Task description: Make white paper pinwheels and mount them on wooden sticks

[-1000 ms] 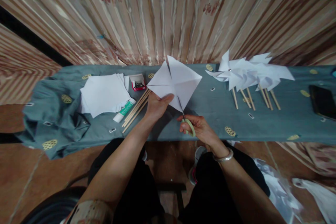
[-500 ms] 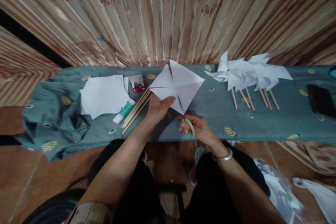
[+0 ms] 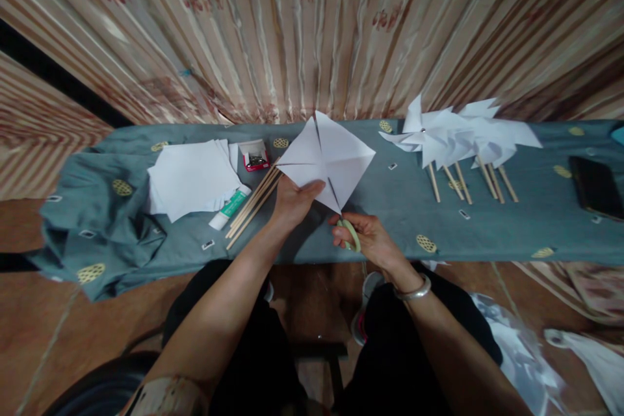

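Note:
Between my hands is a white paper square (image 3: 341,159), turned corner-down, with slits running from its corners toward the middle. My left hand (image 3: 295,201) pinches its lower left side, thumb on top and the other fingers beneath. Light green-handled scissors (image 3: 351,237) sit in my right hand (image 3: 368,237), fingers through the loops. Their blades lie at the square's bottom corner, along a slit there, partly hidden by the paper. Just left of my left hand lie several wooden sticks (image 3: 251,208).
Left on the cloth-covered table (image 3: 302,244) are a stack of white paper (image 3: 192,179), a green-and-white tube (image 3: 230,207) and a small red box (image 3: 256,159) of metal pieces. Paper pinwheels (image 3: 458,136) on sticks and a dark phone (image 3: 595,187) lie right. A pleated curtain (image 3: 292,32) hangs behind.
Very little differs. The paper's right corner has shifted slightly left, and the scissors remain at the bottom corner. Both hands hold almost the same position.

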A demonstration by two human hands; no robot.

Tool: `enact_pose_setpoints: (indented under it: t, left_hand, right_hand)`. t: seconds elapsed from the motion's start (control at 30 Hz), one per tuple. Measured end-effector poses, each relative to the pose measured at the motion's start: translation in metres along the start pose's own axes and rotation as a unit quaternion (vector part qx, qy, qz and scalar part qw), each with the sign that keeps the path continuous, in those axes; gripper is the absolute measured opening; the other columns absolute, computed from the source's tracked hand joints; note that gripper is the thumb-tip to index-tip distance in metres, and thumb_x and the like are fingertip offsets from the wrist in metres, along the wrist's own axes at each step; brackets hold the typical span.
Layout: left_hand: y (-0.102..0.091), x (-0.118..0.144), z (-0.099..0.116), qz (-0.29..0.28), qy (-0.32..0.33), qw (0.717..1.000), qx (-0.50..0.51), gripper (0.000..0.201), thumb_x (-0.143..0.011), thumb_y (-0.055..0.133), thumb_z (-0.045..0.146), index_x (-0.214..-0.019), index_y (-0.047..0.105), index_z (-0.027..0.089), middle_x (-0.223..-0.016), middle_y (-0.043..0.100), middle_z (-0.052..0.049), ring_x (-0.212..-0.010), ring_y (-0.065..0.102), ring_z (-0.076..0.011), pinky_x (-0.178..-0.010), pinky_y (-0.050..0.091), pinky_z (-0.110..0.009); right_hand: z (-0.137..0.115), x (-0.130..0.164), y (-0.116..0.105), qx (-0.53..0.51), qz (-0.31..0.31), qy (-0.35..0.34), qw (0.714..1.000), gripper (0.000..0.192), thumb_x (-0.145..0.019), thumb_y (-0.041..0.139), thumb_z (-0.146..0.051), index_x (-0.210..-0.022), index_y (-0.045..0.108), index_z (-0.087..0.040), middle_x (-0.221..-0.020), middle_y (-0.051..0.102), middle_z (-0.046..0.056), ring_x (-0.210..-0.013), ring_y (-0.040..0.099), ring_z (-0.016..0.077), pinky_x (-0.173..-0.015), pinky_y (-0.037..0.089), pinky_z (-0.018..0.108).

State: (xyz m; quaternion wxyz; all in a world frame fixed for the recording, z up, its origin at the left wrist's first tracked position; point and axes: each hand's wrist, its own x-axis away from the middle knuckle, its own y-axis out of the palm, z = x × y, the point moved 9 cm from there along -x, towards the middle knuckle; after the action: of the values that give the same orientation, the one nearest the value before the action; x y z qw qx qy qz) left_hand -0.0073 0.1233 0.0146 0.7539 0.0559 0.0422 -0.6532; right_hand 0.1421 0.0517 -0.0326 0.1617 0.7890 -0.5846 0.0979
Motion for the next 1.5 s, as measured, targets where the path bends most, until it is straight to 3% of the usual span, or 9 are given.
enact_pose_setpoints:
  t: [0.37,0.6,0.9,1.5]
  left_hand:
    - [0.007,0.004,-0.006,-0.034,-0.014,0.999,0.006,0.016,-0.064,0.071,0.027,-0.073,0.066,0.015,-0.077,0.07,-0.004,-0.073,0.065,-0.0204,-0.072,0.054,-0.033]
    - [0.004,0.004,-0.002,-0.016,-0.007,1.0,0.008,0.023,-0.061,0.072,0.027,-0.079,0.066,0.016,-0.078,0.071,-0.004,-0.073,0.065,-0.0206,-0.072,0.056,-0.034]
    - [0.005,0.004,-0.004,-0.02,-0.004,1.0,0.019,0.027,-0.061,0.073,0.027,-0.085,0.068,0.015,-0.085,0.073,-0.005,-0.078,0.066,-0.0207,-0.075,0.056,-0.033]
    - [0.009,0.009,-0.009,-0.038,-0.024,0.999,-0.009,0.015,-0.065,0.071,0.026,-0.076,0.067,0.016,-0.076,0.07,-0.004,-0.073,0.065,-0.0206,-0.072,0.055,-0.033]
  right_hand:
    - [-0.002,0.0,-0.002,0.018,0.01,0.003,1.0,0.047,-0.057,0.084,-0.056,-0.08,0.071,-0.017,-0.057,0.063,-0.002,-0.05,0.055,0.0095,-0.049,0.045,0.023]
    - [-0.003,0.0,-0.003,0.006,0.026,-0.003,1.0,0.044,-0.055,0.087,-0.052,-0.076,0.07,-0.017,-0.054,0.064,-0.003,-0.046,0.052,0.0083,-0.046,0.041,0.021]
    - [-0.005,0.001,-0.002,0.012,0.022,-0.002,1.0,0.049,-0.056,0.083,-0.06,-0.077,0.07,-0.018,-0.056,0.065,-0.003,-0.047,0.055,0.0091,-0.048,0.046,0.022]
    - [-0.006,0.0,-0.004,0.031,0.024,-0.023,0.999,0.043,-0.061,0.082,-0.058,-0.071,0.068,-0.019,-0.057,0.065,-0.001,-0.05,0.054,0.0097,-0.048,0.044,0.023]
